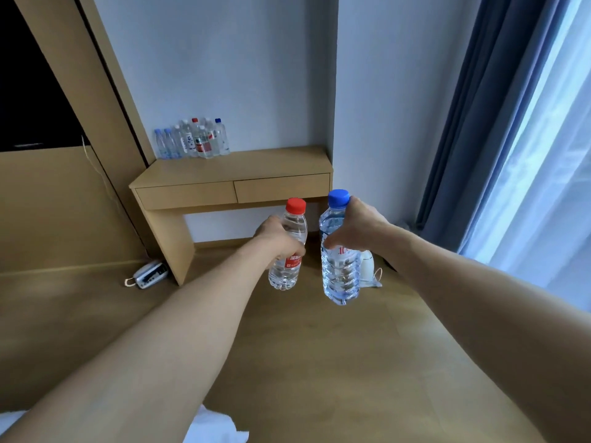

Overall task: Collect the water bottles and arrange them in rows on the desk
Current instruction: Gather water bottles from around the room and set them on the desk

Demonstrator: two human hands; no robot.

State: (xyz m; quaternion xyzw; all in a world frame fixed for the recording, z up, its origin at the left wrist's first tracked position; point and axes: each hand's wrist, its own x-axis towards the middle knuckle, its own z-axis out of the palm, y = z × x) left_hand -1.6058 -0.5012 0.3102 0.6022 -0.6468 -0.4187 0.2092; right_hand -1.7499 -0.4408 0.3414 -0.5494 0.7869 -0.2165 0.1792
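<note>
My left hand (pixel 276 239) grips a clear red-capped water bottle (pixel 289 270) with a red label, held upright in the air. My right hand (pixel 358 227) grips a larger blue-capped water bottle (pixel 339 276), also upright, just right of the first. Both hang above the floor, in front of a light wooden desk (pixel 256 166) with two drawers. Several water bottles (pixel 193 140) stand grouped at the desk's back left corner against the wall; the rest of the desktop is bare.
A white telephone (pixel 148 274) lies on the wooden floor by the desk's left leg. A white kettle (pixel 367 268) stands on the floor behind the blue-capped bottle. Blue curtains (pixel 473 129) hang at right. White bedding (pixel 214 426) shows at the bottom.
</note>
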